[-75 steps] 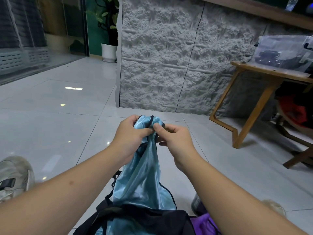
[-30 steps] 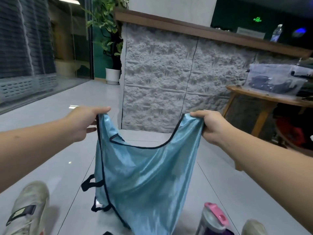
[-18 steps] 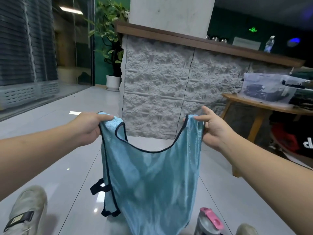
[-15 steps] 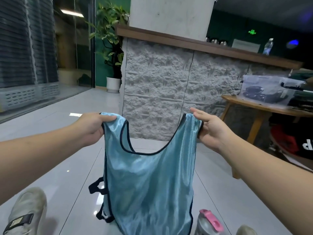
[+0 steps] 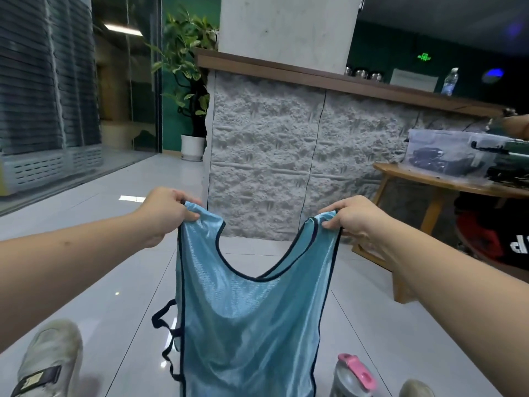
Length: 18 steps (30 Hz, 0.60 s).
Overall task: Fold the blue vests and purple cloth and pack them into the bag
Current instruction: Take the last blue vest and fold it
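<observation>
1. The left hand [image 5: 164, 214] pinches one shoulder strap of the blue vest [image 5: 249, 316]; the right hand [image 5: 353, 217] pinches the other.
2. The vest hangs spread between them, above the tiled floor [image 5: 120, 253].
3. A pink-lidded bottle [image 5: 353, 375] stands near right; a shoe [image 5: 47, 356] near left.

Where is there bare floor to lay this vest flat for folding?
Bare tile lies left of the blue vest, between the shoe and the stone counter. More lies right, before the wooden table. The bottle crowds the near right.
</observation>
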Tool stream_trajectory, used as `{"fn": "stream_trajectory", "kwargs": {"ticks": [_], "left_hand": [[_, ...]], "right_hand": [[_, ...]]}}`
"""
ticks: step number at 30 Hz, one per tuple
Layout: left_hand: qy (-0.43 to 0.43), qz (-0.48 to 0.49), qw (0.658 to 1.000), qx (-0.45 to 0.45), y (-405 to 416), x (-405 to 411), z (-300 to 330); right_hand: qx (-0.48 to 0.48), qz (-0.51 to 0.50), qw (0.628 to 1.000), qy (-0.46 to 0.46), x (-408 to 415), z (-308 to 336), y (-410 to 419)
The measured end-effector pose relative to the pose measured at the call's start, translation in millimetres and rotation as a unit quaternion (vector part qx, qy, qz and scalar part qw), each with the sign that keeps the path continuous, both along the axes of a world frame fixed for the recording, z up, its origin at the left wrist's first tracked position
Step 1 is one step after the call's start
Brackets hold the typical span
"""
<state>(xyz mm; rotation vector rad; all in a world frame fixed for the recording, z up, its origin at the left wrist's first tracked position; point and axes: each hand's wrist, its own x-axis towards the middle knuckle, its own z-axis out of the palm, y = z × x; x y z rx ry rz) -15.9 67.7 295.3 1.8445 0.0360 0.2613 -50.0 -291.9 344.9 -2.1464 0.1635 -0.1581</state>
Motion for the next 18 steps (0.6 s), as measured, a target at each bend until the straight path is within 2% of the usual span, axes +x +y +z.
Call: {"fn": "stream_trajectory", "kwargs": {"ticks": [7, 11, 14, 18], "left_hand": [[0.008, 0.025, 1.0, 0.011, 15.4, 9.5, -4.7], [0.024, 0.036, 0.999, -0.033, 28.2, 14.9, -6.6], [0.05, 0.029, 0.996, -0.073, 34.0, 17.3, -7.0], [0.062, 0.052, 0.994, -0.072, 29.5, 17.2, -6.1]], "right_hand": [[-0.083, -0.076, 0.993, -0.039, 5.5, -10.1, -12.6], [-0.13, -0.1, 0.984, -0.064, 8.1, -13.4, -20.7], [-0.12, -0.109, 0.982, -0.091, 8.9, -13.8, -23.2], [-0.11, -0.086, 0.984, -0.106, 11.8, -11.7, -22.8]]}}
